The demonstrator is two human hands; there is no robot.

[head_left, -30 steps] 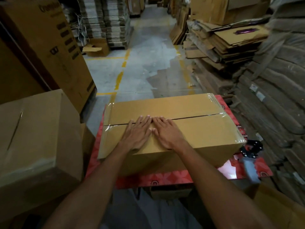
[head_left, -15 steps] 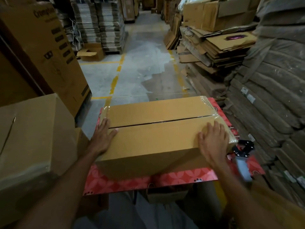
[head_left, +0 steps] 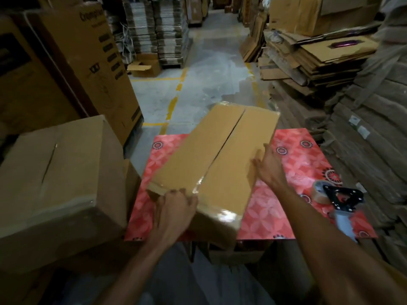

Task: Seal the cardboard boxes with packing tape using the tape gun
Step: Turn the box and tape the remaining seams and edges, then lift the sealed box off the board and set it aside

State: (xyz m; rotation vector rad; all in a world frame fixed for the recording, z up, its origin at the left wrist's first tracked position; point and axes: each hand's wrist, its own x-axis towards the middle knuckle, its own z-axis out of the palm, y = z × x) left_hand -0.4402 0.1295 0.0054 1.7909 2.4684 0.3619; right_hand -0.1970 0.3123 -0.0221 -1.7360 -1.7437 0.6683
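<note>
Across the near bench [head_left: 293,155] edge lies the box [head_left: 220,155], stiff, probably light, best gripped at corners; left hand [head_left: 174,210] curls fingers round the near one, right hand [head_left: 272,170] presses straight fingers on its side.

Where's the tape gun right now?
In the head view, the tape gun lies on the red table near its right edge, right of the box and apart from the right hand.

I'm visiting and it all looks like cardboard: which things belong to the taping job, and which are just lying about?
In the job: cardboard box on the red table, held by left hand and right hand; tape gun at the table's right edge.
Lying about: big box at left; small open box on the floor; flattened cardboard stacks at right.
</note>
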